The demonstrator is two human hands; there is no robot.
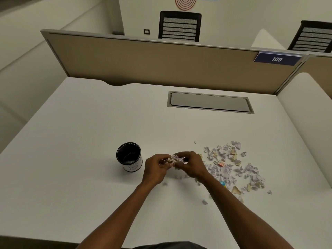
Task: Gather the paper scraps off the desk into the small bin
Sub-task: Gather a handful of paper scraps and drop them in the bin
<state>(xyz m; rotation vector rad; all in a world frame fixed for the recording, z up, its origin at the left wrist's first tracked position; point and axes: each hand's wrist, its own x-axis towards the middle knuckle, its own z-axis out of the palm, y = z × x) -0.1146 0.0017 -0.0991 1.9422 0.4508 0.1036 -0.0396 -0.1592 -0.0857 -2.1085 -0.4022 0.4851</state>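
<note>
A small round black bin (129, 156) with a white label band stands upright on the white desk (89, 123), its mouth open. Just right of it my left hand (156, 169) and my right hand (190, 165) are cupped together, both closed around a bunch of paper scraps (175, 159) held a little above the desk. A wide scatter of pale lilac, white and tan paper scraps (231, 168) lies on the desk to the right of my hands. A few loose bits (204, 202) lie nearer the front edge.
A grey cable hatch (209, 102) is set flush into the desk behind the scraps. A tan partition (152, 60) with a blue "109" sign (277, 59) closes the back. A white side panel (309, 108) borders the right. Two black chairs stand beyond.
</note>
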